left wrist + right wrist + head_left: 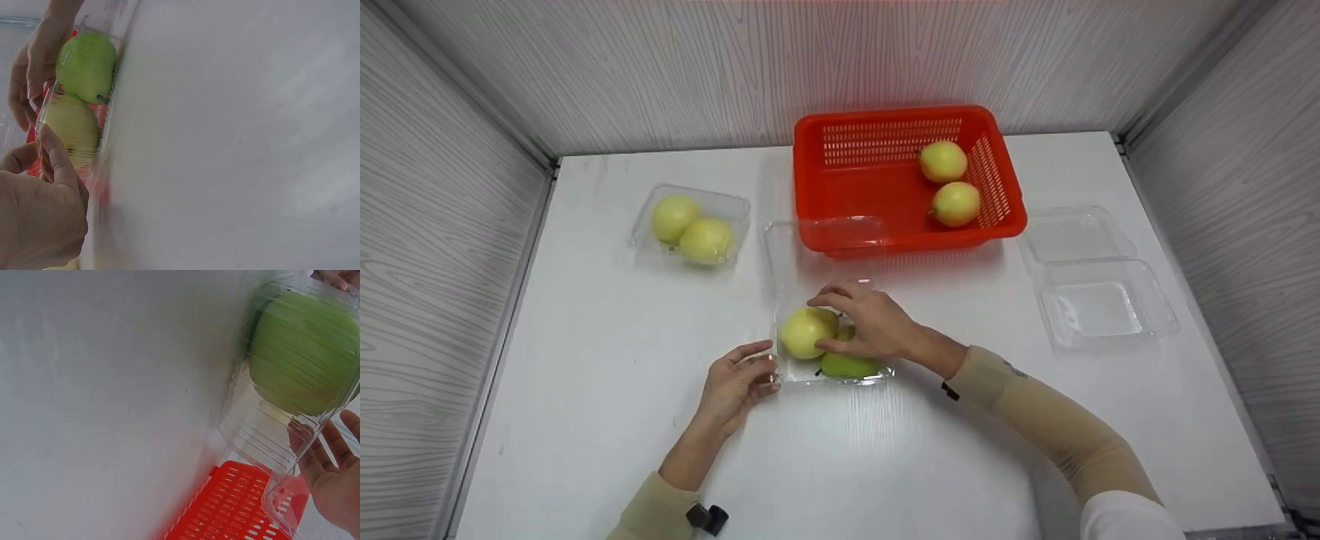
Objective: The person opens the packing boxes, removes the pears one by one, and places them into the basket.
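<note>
A clear plastic clamshell box (795, 371) lies with its lid folded back at the middle of the table. Inside it a yellow pear (808, 333) and a green pear (847, 366) sit side by side. My left hand (729, 386) pinches the box's left wall between thumb and fingers, as the left wrist view shows at the rim. Over the green pear reaches my right hand (874, 322), its thumb and fingers spread beside the yellow pear. The right wrist view has those fingers (336, 445) loosely extended along the box's edge, with nothing gripped.
Behind the box stands a red basket (855, 246) holding two yellow pears (956, 204); the raised lid overlaps its front edge. A closed clear box (739, 206) with two yellow pears is at the left. Another clamshell (1091, 300) lies unfolded at the right.
</note>
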Demonstrator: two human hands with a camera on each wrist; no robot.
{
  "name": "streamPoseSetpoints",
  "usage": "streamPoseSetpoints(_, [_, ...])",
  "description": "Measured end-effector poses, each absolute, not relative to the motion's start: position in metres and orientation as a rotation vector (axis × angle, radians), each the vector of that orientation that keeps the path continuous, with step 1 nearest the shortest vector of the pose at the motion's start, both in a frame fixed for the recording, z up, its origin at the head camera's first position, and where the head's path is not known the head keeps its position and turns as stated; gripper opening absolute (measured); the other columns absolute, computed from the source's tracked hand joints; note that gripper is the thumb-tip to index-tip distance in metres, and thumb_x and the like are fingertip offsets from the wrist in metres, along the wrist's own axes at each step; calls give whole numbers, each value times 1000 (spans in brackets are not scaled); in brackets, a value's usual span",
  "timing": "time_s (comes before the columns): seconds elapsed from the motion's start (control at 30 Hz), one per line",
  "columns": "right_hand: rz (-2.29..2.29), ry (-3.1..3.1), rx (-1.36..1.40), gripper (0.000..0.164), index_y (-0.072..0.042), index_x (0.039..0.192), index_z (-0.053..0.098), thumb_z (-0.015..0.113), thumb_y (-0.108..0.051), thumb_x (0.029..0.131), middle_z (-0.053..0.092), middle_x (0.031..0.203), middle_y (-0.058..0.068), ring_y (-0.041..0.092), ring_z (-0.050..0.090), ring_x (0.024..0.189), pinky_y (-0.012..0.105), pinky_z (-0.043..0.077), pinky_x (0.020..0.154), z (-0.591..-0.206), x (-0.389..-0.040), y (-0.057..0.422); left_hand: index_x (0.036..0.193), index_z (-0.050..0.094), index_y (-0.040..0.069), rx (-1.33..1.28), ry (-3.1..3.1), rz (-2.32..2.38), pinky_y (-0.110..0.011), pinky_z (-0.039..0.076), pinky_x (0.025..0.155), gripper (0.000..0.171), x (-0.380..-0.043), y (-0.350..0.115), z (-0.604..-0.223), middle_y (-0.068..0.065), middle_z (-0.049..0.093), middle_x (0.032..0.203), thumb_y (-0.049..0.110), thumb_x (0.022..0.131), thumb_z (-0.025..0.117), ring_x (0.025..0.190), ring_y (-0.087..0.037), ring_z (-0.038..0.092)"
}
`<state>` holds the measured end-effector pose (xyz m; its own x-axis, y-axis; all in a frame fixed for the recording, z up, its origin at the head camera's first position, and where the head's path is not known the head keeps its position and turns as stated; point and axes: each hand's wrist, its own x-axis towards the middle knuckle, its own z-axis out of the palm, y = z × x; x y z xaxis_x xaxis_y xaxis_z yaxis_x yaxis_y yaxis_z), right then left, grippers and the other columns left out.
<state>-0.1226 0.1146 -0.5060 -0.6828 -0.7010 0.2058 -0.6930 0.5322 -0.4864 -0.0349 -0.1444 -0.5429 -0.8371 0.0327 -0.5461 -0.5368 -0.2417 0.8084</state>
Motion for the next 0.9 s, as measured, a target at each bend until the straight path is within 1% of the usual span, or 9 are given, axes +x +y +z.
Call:
streamPoseSetpoints(0.13, [-806,2760,-1257,52,-20,134,68,80,-47,91,68,131,3,23,64,123,40,63,96,-506,-122,112,137,59,0,-604,1644,2134,-21,64,67,39,-35,-144,-543,0,70,95,1,99,67,76,-9,69])
streamPoseSetpoints(0.33, [-721,2771,-1270,50,-24,133,69,79,-48,90,69,127,-1,20,64,119,40,63,87,-510,-122,109,137,58,0,-590,1597,2166,-22,64,66,39,-34,-145,-543,1,68,96,-1,99,65,73,-9,68])
streamPoseSetpoints(0.43, [-687,2755,-1254,50,-25,133,69,79,-48,90,68,130,-1,21,62,125,42,63,89,-510,-120,106,137,59,-1,-591,1595,2171,-22,64,66,38,-34,-145,-543,1,69,95,-1,99,65,73,-9,68])
streamPoseSetpoints(0.53, [-652,2742,-1234,50,-26,133,68,79,-48,90,66,133,-2,21,61,130,44,64,86,-509,-119,103,137,59,0,-592,1604,2166,-22,64,66,38,-34,-145,-543,2,69,94,0,99,66,73,-9,68])
streamPoseSetpoints(0.67, [-606,2731,-1216,51,-29,134,68,80,-49,89,65,136,-4,19,60,129,43,63,82,-508,-116,99,137,59,0,-590,1606,2167,-22,64,66,39,-34,-145,-543,2,69,93,0,99,66,73,-9,68])
streamPoseSetpoints(0.8, [-555,2719,-1217,55,-31,138,66,82,-47,87,64,138,-3,19,60,127,41,64,82,-506,-114,95,137,59,-1,-590,1604,2171,-22,64,65,39,-34,-145,-543,2,69,92,0,99,66,72,-9,68])
streamPoseSetpoints(0.9, [-513,2715,-1216,60,-33,141,64,84,-45,85,63,139,-2,20,59,127,43,63,84,-504,-112,92,136,59,-1,-588,1606,2169,-22,64,65,38,-34,-145,-543,2,69,93,0,99,66,72,-9,68])
